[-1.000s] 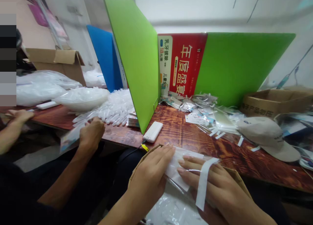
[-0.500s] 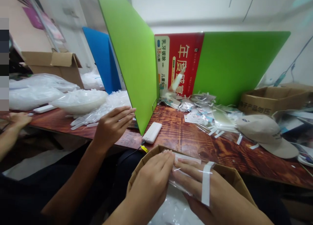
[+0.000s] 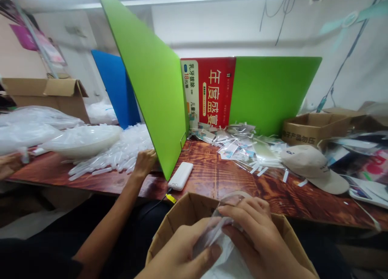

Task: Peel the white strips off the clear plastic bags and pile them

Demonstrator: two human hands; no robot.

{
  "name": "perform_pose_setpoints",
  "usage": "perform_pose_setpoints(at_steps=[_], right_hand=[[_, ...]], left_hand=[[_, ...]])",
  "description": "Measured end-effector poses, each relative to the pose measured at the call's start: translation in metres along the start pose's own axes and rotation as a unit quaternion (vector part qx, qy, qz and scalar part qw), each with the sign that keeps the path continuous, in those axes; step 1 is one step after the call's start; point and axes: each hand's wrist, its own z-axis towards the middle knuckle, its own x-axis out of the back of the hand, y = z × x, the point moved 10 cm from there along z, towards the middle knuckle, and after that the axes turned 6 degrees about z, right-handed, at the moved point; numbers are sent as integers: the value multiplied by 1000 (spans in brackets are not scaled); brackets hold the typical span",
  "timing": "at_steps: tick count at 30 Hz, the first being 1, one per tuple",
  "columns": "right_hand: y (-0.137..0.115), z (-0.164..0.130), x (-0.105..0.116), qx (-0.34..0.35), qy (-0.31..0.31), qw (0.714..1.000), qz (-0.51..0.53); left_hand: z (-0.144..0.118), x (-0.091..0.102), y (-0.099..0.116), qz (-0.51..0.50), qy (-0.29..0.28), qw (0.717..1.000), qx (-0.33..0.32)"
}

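My left hand (image 3: 189, 244) has its thumb and fingers closed on the edge of a clear plastic bag (image 3: 226, 256) in the cardboard box (image 3: 169, 226) before me. Across from it, my right hand (image 3: 254, 228) grips the same bag, with its fingers bent over the gathered film. A rounded fold of clear film stands up between the two hands. Most of the bag's lower part and the box's inside are hidden by my hands. Whatever the bag contains cannot be made out.
A pile of clear packets with white strips (image 3: 245, 143) lies on the wooden table (image 3: 209, 174). Nearby are a white power bank (image 3: 181, 176), a cap (image 3: 312, 168) and a green divider (image 3: 151, 77). Left of it, another person's hand (image 3: 145, 162) is beside white plastic tubes (image 3: 121, 149).
The clear packet with a white strip is gone from my hands, which now grip the bag. A blurred packet in the air above the pile is gone. The other person's hand has moved down.
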Motion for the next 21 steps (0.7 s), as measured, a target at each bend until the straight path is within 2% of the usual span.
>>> perform_pose_setpoints(at_steps=[4, 9, 12, 15, 18, 21], right_hand=[[-2, 0, -12, 5, -28, 1000, 10], [2, -4, -21, -4, 1, 1000, -20], [7, -4, -24, -20, 13, 999, -36], [7, -3, -29, -8, 1, 998, -61], [3, -2, -37, 11, -30, 996, -83], [-1, -2, -46, 21, -67, 993, -92]], left_hand=[[-7, 6, -21, -77, 34, 995, 49], [-7, 12, -33, -54, 81, 992, 78], [-3, 8, -30, -15, 69, 994, 80], [-1, 2, -25, 60, 45, 995, 71], [-3, -2, -24, 121, 36, 989, 81], [-4, -3, -21, 141, 33, 986, 79]])
